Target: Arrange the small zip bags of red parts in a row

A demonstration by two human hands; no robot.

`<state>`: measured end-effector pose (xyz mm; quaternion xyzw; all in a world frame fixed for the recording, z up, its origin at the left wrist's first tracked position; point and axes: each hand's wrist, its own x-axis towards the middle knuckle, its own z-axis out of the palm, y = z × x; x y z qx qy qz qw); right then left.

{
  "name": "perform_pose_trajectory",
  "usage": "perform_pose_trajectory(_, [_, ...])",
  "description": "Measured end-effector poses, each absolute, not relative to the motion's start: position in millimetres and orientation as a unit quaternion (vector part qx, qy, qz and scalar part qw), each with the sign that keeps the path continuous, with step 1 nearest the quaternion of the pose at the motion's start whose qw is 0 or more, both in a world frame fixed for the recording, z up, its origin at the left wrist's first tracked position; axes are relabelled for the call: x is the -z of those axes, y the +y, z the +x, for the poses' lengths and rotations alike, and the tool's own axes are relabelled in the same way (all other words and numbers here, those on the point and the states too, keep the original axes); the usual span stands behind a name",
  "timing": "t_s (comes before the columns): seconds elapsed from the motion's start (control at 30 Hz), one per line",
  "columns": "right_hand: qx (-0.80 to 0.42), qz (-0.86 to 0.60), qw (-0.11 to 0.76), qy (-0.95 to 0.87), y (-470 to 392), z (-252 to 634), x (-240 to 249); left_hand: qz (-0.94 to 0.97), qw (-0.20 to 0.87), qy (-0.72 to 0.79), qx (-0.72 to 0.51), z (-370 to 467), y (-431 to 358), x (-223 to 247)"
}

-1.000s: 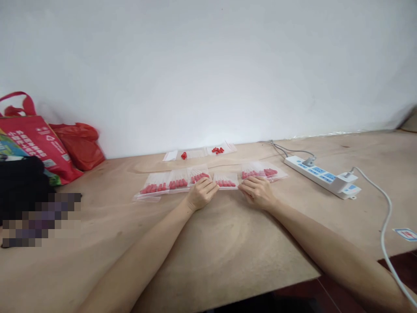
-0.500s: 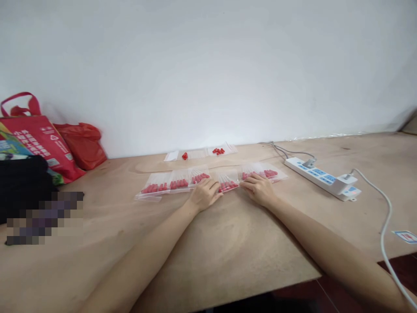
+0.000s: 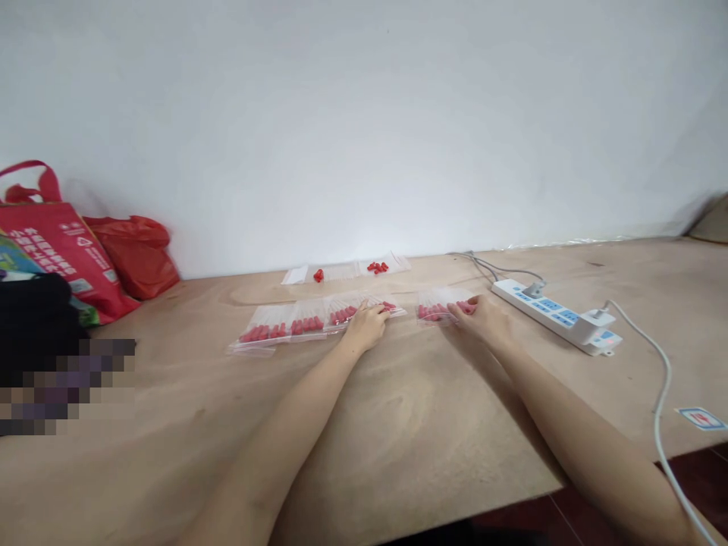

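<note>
Several clear zip bags (image 3: 265, 315) lie in an overlapping row on the wooden table, each with red-ended pieces with thin pale stems inside. My left hand (image 3: 368, 326) rests on the right end of this row, its fingers stretched over the bags. Across a gap to the right lies another zip bag (image 3: 437, 298) with similar red pieces (image 3: 435, 312). My right hand (image 3: 486, 322) has its thumb and fingers closed at this bag's right end, hiding part of it. Farther back, small red pieces (image 3: 378, 268) lie on flat clear bags (image 3: 343, 271).
A white power strip (image 3: 546, 311) with a plugged-in charger and white cable (image 3: 663, 379) stands right of my right hand. At left are a red shopping bag (image 3: 62, 250), a red plastic bag (image 3: 136, 258) and black cloth (image 3: 39, 318). A white wall (image 3: 364, 136) bounds the table's back.
My right hand has shifted right to the end of the separate bag. My left hand has moved slightly right over the row, and the gap between the row and that bag has widened.
</note>
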<state>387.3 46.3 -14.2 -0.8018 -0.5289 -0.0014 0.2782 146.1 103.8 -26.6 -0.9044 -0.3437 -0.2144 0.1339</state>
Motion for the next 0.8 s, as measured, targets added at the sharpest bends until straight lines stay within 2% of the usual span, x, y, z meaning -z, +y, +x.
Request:
perform_pose_trajectory(0.13, [-0.043, -0.785, 0.305, -0.537, 49.5, 382.1, 19.9, -0.884, 0.14, -0.348, 0.278, 141.2, 94.3, 31.0])
perform_pose_trajectory(0.27, [-0.09, -0.744, 0.407, -0.522, 58.5, 379.1, 28.4, -0.882, 0.119, -0.318, 0.326, 135.3, 77.7, 33.4])
perform_pose_trajectory(0.43, [-0.328, -0.578, 0.619, -0.419, 61.2, 369.7, 24.0, -0.891, 0.054, -0.301, 0.334, 125.5, 53.1, 31.9])
perform_pose_trajectory(0.5, [-0.42, -0.495, 0.67, -0.36, 55.4, 361.9, 17.1, -0.893, 0.031, -0.298, 0.335, 124.7, 44.3, 29.8])
perform_pose_trajectory(0.63, [-0.489, -0.398, 0.715, -0.302, 39.0, 341.4, 3.3, -0.885, 0.012, -0.306, 0.352, 131.0, 32.6, 26.3])
perform_pose_trajectory(0.8, [-0.502, -0.326, 0.711, -0.369, 28.3, 315.4, 1.0, -0.84, -0.059, -0.32, 0.434, 139.3, 32.6, 26.8])
